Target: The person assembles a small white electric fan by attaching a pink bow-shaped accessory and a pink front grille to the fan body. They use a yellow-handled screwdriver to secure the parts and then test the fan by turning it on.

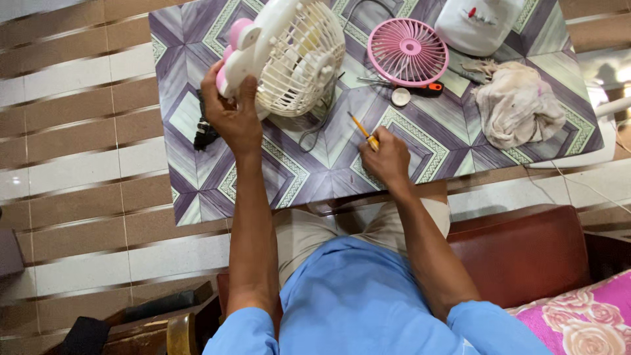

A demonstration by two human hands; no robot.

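My left hand (pixel 231 112) grips the pink-and-white base of a small cream table fan (pixel 289 56), holding it tilted above the patterned table (pixel 197 171). Its wire grille faces right and a dark cord (pixel 315 125) hangs from it. My right hand (pixel 386 158) rests on the table and holds a yellow-handled screwdriver (pixel 363 129), its tip pointing up-left toward the fan. A pink fan grille (pixel 407 51) lies flat further back.
An orange-and-black screwdriver (pixel 420 87) and a small white round cap (pixel 400 96) lie by the pink grille. A crumpled beige cloth (pixel 516 105) and a white fan housing (pixel 476 23) sit at the right. A black object (pixel 205 131) lies left. Brown seat (pixel 519 253) beneath me.
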